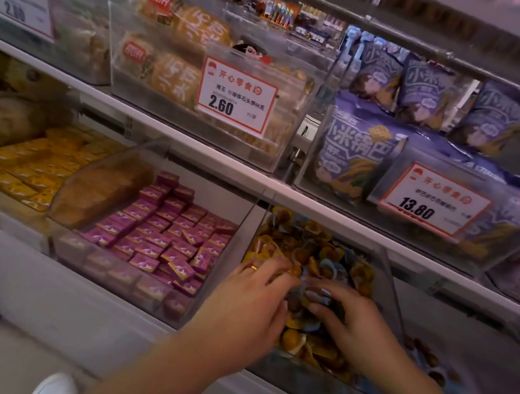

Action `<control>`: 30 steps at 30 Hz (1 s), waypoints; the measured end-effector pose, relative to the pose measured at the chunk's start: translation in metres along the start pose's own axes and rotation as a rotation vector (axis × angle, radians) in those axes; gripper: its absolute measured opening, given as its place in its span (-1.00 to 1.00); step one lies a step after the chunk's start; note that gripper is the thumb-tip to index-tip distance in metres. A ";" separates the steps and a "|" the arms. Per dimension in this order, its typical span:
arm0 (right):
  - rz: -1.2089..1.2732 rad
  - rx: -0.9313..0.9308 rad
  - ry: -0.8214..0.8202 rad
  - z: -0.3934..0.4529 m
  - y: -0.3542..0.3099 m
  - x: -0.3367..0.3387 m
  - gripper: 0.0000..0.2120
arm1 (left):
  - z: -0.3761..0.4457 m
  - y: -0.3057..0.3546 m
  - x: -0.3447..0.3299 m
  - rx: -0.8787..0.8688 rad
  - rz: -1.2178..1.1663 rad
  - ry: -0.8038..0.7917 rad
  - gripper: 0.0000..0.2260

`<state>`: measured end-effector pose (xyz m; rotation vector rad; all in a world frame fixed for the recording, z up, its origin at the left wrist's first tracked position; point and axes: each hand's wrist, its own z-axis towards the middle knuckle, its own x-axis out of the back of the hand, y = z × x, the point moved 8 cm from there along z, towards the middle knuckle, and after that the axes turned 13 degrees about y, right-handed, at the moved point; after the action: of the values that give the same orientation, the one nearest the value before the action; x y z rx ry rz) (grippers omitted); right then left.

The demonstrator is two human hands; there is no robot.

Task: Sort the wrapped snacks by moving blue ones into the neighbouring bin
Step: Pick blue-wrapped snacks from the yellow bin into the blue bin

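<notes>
On the lower shelf (223, 162), three clear bins sit side by side. The rightmost, the snack bin (390, 273), holds a heap of wrapped snacks (314, 253); both hands reach into it, the left hand (252, 298) just left of the right hand (348, 321), fingertips nearly meeting. Left of it lies the bin of small boxed sweets (161, 233), and further left a bin of flat packets (24, 166). On the upper shelf, a bread bin (203, 67) stands left of a bin of crisp bags (425, 136); a price tag (237, 96) hangs on the bread bin's front.
</notes>
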<state>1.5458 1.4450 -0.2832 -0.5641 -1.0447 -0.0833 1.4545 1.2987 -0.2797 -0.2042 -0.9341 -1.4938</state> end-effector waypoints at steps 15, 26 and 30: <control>1.022 -0.754 0.328 -0.041 0.053 0.029 -0.87 | 0.035 -0.020 -0.054 0.147 0.096 -0.076 -0.75; 1.218 -0.713 0.214 -0.038 0.050 0.032 -0.80 | 0.040 -0.032 -0.074 0.119 0.186 -0.247 -0.71; 1.129 -0.671 0.210 -0.042 0.047 0.029 -0.76 | 0.033 -0.035 -0.080 0.072 0.255 -0.355 -0.53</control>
<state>1.6086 1.4709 -0.2938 -1.6460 -0.3541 0.5112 1.4250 1.3763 -0.3234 -0.5291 -1.1945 -1.2053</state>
